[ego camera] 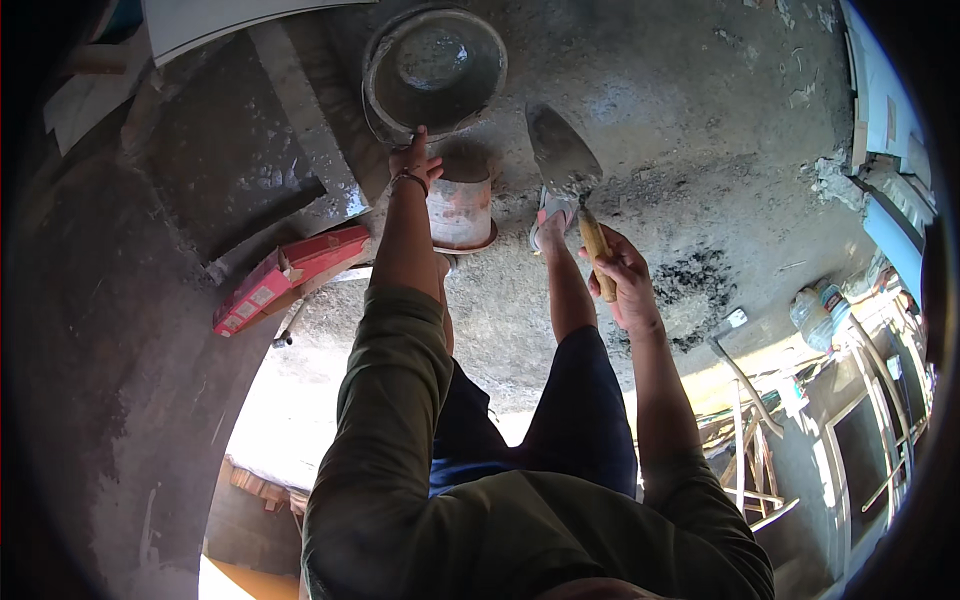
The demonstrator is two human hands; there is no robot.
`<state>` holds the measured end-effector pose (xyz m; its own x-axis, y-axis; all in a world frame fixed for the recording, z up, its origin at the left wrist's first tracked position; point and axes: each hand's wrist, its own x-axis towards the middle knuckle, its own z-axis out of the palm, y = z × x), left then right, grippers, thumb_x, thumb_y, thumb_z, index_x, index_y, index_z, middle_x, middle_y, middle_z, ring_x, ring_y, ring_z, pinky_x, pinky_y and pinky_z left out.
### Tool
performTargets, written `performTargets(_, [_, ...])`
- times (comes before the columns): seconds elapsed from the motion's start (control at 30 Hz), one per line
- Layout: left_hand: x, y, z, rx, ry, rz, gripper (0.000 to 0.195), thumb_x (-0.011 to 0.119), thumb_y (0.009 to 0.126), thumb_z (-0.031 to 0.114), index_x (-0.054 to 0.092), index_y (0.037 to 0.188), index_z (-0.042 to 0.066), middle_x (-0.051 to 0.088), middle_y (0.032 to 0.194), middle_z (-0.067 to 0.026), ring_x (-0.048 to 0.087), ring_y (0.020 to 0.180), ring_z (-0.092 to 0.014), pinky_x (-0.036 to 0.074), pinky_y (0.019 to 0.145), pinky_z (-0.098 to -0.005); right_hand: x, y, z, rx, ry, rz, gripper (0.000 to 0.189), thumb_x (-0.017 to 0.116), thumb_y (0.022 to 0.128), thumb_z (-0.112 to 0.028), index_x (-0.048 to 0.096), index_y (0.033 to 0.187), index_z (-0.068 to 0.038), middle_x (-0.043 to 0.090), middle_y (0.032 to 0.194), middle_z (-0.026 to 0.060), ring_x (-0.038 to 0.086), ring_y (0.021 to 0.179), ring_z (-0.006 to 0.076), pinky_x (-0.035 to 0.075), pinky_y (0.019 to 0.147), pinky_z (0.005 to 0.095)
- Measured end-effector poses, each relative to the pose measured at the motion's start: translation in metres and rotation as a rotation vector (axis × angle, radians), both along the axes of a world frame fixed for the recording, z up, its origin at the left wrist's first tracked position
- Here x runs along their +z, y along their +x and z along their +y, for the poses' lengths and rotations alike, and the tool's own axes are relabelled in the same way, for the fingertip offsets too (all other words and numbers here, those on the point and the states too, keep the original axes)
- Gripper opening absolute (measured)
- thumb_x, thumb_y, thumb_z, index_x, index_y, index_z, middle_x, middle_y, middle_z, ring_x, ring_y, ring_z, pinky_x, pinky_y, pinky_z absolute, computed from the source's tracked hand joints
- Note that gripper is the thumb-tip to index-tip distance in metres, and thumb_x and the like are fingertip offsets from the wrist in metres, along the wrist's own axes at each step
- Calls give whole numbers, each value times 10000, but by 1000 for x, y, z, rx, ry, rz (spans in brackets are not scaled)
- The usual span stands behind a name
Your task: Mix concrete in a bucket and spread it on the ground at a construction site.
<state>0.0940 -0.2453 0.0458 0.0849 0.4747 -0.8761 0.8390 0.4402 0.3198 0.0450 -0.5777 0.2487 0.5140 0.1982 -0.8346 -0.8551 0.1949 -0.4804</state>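
Observation:
My right hand [621,279] grips the wooden handle of a mason's trowel [562,154], whose broad blade points away from me and carries some grey residue near its heel. My left hand [415,160] reaches to the near rim of a wide round basin [491,56] with a wire handle. One finger lies at that rim and the others are spread; whether they grip anything cannot be told. Wet grey matter coats the basin's inside. Just below and right of my left hand stands a stained whitish bucket [461,210], upright on the floor between my feet and partly hidden by my arm.
A torn red cardboard box [322,259] lies left of my left forearm. A grey board or slab [225,142] is beyond it. Dark debris [694,292] lies on the rough floor at right, near a long-handled tool [746,379], plastic bottles [814,319] and scrap wood [757,465].

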Motion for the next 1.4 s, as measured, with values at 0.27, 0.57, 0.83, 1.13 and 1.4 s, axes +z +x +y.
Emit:
performTargets(0.27, [34, 75, 55, -1367, 1163, -295, 677, 562, 891, 387, 294, 1440, 94, 282, 1501, -121, 283, 1366, -372, 275, 1066, -608, -7, 30, 98, 116, -61, -66, 429, 602, 881, -90, 494, 1284, 8, 629, 979, 87, 534, 579, 82, 459, 509, 223])
performTargets(0.57, [40, 104, 76, -1505, 668, 113, 709, 571, 863, 395, 276, 1456, 141, 201, 1542, -92, 278, 1376, -372, 296, 1085, -554, -42, 51, 131, 170, -139, -88, 381, 607, 847, -131, 501, 1192, -9, 661, 999, 147, 571, 645, 111, 470, 525, 249])
performTargets(0.83, [55, -142, 5, -1547, 691, -181, 595, 583, 739, 77, 451, 1317, 128, 373, 1379, -173, 378, 1271, -393, 370, 992, -552, -64, 117, 158, 310, -156, -48, 406, 599, 849, -227, 558, 1188, -7, 629, 972, 72, 570, 744, 117, 486, 638, 267])
performTargets(1.13, [6, -169, -6, -1899, 874, -402, 513, 508, 846, 152, 440, 1342, 44, 471, 1325, -180, 477, 1208, -305, 495, 885, -403, -29, 101, 94, 190, 19, -166, 390, 556, 892, -175, 532, 1228, 21, 630, 1095, 139, 595, 810, 117, 473, 641, 239])
performTargets(1.4, [39, -19, -51, -1335, 164, -432, 258, 576, 815, 245, 598, 911, 6, 656, 858, -189, 654, 704, -368, 549, 633, -387, 25, 60, -4, -214, -18, -277, 509, 573, 888, -187, 427, 1323, 34, 606, 1182, 192, 593, 729, 96, 463, 629, 220])
